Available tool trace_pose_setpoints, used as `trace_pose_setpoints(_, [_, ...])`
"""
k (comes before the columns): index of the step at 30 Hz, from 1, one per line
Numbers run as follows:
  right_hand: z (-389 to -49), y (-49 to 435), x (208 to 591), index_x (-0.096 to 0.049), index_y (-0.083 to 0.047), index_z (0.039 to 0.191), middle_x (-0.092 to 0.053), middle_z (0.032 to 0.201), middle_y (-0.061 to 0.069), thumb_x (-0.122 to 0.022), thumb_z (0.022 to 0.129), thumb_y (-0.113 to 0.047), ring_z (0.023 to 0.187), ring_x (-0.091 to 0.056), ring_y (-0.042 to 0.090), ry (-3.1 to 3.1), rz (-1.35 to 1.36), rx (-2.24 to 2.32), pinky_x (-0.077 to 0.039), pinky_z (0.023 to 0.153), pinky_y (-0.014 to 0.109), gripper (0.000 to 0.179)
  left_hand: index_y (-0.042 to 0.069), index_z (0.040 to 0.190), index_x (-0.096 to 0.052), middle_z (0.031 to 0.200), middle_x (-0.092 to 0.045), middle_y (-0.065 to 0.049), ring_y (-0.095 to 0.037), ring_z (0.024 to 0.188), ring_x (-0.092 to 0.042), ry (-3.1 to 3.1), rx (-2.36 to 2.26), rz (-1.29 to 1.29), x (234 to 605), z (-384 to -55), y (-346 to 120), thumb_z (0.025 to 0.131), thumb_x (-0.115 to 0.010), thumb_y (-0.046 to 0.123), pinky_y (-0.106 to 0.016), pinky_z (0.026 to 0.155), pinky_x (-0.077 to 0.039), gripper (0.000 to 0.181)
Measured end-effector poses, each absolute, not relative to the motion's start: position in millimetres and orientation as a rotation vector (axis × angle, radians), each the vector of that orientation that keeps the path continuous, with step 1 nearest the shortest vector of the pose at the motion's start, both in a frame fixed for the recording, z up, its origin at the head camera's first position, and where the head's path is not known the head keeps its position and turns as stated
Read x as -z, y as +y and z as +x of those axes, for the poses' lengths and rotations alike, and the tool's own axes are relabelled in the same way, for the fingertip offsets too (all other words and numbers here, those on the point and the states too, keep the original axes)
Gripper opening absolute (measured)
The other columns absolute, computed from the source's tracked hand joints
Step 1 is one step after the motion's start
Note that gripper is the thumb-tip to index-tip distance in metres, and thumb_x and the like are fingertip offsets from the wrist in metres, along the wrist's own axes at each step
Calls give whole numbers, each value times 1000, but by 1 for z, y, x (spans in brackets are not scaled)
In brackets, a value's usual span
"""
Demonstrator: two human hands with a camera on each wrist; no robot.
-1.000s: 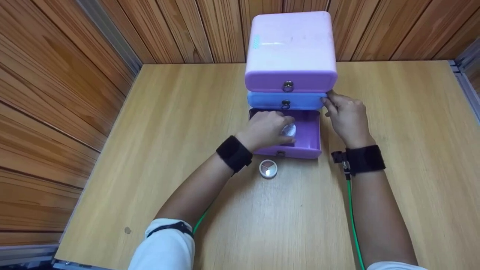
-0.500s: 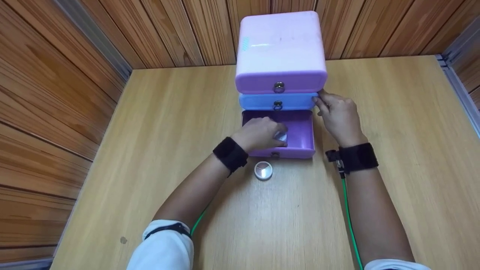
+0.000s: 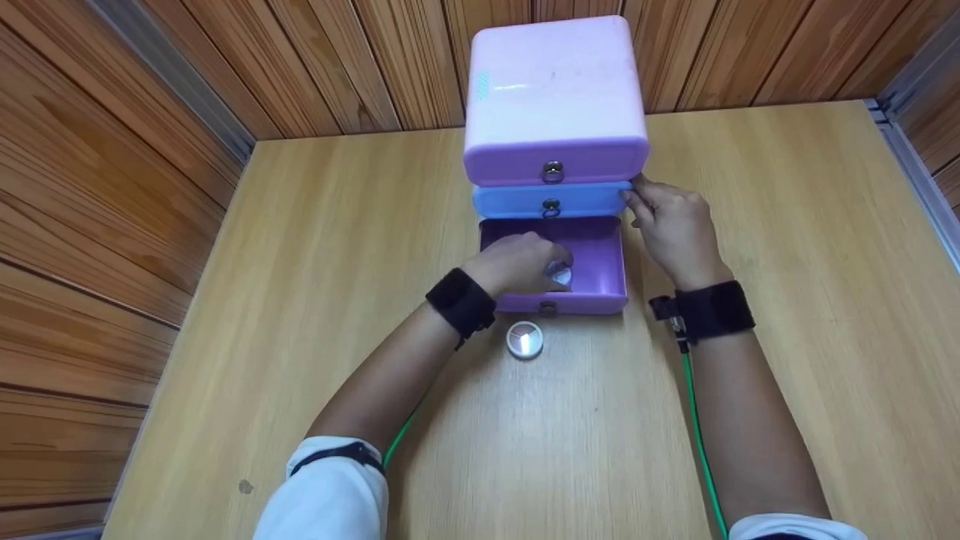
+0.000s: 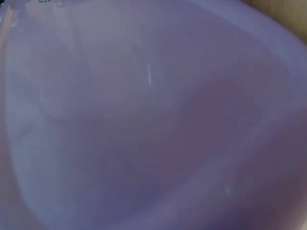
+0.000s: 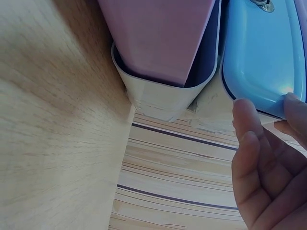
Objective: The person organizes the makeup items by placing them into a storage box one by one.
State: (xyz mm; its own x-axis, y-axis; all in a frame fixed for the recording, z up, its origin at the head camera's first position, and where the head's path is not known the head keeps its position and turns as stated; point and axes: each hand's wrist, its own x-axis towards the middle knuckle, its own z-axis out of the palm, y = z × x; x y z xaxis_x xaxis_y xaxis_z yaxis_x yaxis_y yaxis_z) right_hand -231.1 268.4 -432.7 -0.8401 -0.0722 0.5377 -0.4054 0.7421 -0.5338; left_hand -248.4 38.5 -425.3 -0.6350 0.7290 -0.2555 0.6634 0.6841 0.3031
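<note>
My left hand [image 3: 517, 264] reaches into the pulled-out bottom drawer [image 3: 609, 259], which is purple. Thumb and fingers hold a small round white case [image 3: 561, 277] low in the drawer; the hand covers part of it. Purple drawer surface [image 4: 148, 115] fills the left wrist view. My right hand [image 3: 677, 232] is at the right side of the drawer cabinet [image 3: 555, 90]. In the right wrist view, its thumb and a finger pinch the corner of the blue drawer [image 5: 264, 57], and the other fingers are bent.
A round palette [image 3: 524, 340] with three sections lies on the wooden table [image 3: 555, 442] in front of the open drawer. Wood-plank walls [image 3: 420, 67] stand behind and to the left. Green cables [image 3: 701, 435] run along both forearms.
The left hand has shifted a little toward the drawer's front, carrying the round case lower. My right hand stays at the blue drawer's corner. The head view has shifted slightly.
</note>
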Motion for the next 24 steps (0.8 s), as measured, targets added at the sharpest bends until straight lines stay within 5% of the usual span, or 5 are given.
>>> trace_pose_setpoints(17, [-239,262,432,-66,-14,128,-72,87,12,-57,100,-23,56,-64,22,-2465,412,-898,-52,56,40,31,24,113,-71,100,-70,8,-13,93,-64,2574,-222,1048,424,-247,28,87,-71,44,-29,83,-49,34])
trace_pose_setpoints(24, [-242,264,435,-68,-9,123,-71,84,14,-57,100,-22,55,-64,25,-2449,439,-836,-52,55,43,29,20,120,-69,99,-70,5,-11,83,-62,2654,-277,1088,424,-246,17,95,-63,41,-30,75,-49,33])
